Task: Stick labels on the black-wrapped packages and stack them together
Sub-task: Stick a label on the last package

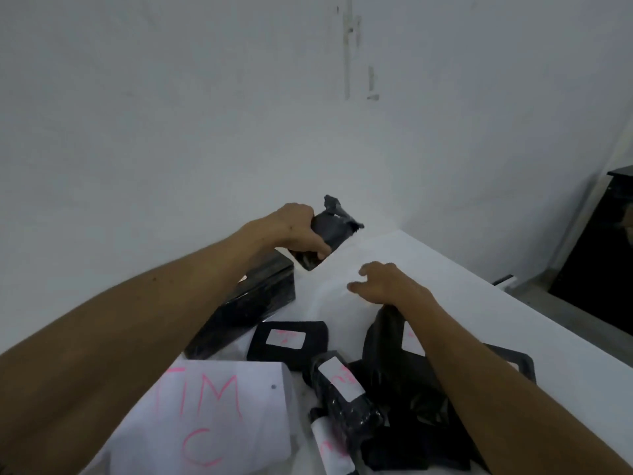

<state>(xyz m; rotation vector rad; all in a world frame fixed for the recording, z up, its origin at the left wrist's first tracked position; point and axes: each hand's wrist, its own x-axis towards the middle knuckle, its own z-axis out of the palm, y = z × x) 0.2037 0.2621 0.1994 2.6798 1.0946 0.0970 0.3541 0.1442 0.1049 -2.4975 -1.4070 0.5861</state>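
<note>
A: How were the hands placed?

B: The left hand (297,231) was stretched forward at the far end of the desk (445,286), and its fingers and thumb were curled round a small black-wrapped package (334,228), which was held tilted and raised off the desk top. The right hand (383,282) was held lower and nearer, palm down, with the fingers loosely spread and nothing gripped; whether the fingertips touched the desk could not be told.

A: And where were the other packages found?

B: A long black-wrapped box (250,310) was seen under the left forearm, just beside the held package. Nearer, between the two arms, a flat package with a white label (287,339) was laid on the desk. Just beside it, a rolled package with a label (342,385) was laid, and crumpled black wrap (404,399) was heaped under the right forearm. Pink marks were seen on the labels, but they could not be read.

A: Anything else?

B: A white sheet with pink letters (212,416) was spread at the near left edge.
</note>
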